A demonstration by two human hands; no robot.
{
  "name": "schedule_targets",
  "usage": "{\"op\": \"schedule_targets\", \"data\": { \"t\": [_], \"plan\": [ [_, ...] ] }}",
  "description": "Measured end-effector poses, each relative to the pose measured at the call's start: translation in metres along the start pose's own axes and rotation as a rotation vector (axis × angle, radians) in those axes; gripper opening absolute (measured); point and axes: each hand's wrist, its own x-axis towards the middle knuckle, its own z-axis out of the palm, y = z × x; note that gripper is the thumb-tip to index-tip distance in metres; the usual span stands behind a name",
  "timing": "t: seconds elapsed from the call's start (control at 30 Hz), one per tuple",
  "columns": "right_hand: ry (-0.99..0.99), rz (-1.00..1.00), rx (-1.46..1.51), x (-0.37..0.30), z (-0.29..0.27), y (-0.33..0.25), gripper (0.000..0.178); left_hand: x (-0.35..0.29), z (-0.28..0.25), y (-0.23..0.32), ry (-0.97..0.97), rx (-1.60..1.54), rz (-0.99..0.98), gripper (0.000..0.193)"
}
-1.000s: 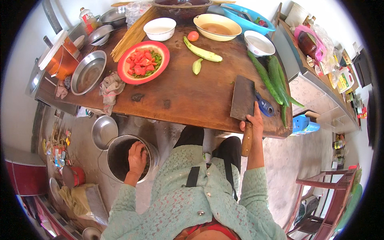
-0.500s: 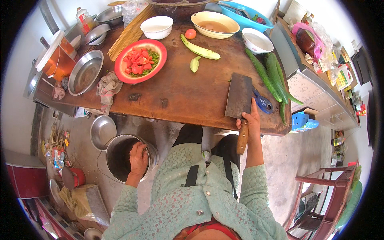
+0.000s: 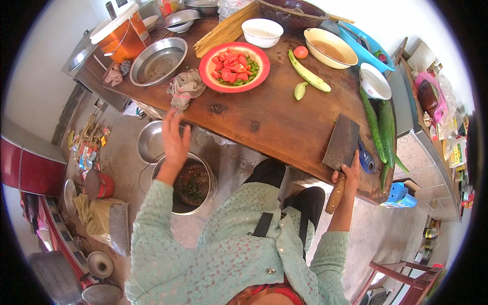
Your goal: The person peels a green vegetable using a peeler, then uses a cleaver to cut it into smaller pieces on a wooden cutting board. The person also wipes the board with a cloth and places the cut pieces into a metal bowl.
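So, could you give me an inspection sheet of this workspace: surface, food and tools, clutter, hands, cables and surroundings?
Surface: wooden tabletop, dark spots near its front edge.
Job's things: cleaver; cucumbers to its right; peeled pale-green vegetable; whole tomato; red-rimmed plate of chopped tomato and green pieces.
Clutter: crumpled cloth at the table edge; steel basin at left; white bowl beyond the plate.
Hands: left hand open, fingertips near the cloth, contact unclear; right hand gripping the cleaver's wooden handle.
Cables: nothing seen.
Surroundings: metal bucket holding scraps on the floor; counter at right.
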Motion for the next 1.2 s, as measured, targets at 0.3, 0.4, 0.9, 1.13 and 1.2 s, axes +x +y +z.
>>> {"op": "schedule_targets", "data": {
  "t": [0.3, 0.4, 0.9, 1.13, 1.2],
  "plan": [
    [0.011, -0.037, 0.077, -0.003, 0.0, 0.001, 0.081, 0.098, 0.067, -0.078, -0.073, 0.126, -0.282, 0.074],
    [0.046, -0.064, 0.142, -0.007, 0.004, -0.001, 0.082, 0.102, 0.072, -0.072, -0.149, 0.205, -0.338, 0.073],
    [-0.001, -0.137, 0.381, -0.006, -0.005, 0.003, 0.085, -0.001, 0.06, 0.023, -0.229, -0.255, 0.022, 0.063],
    [0.066, -0.144, 0.424, -0.009, 0.004, -0.004, 0.085, 0.021, 0.086, 0.116, -0.516, -0.479, 0.374, 0.069],
    [0.068, -0.141, 0.409, -0.009, 0.002, -0.003, 0.085, 0.029, 0.101, 0.136, -0.608, -0.505, 0.448, 0.07]
  ]
}}
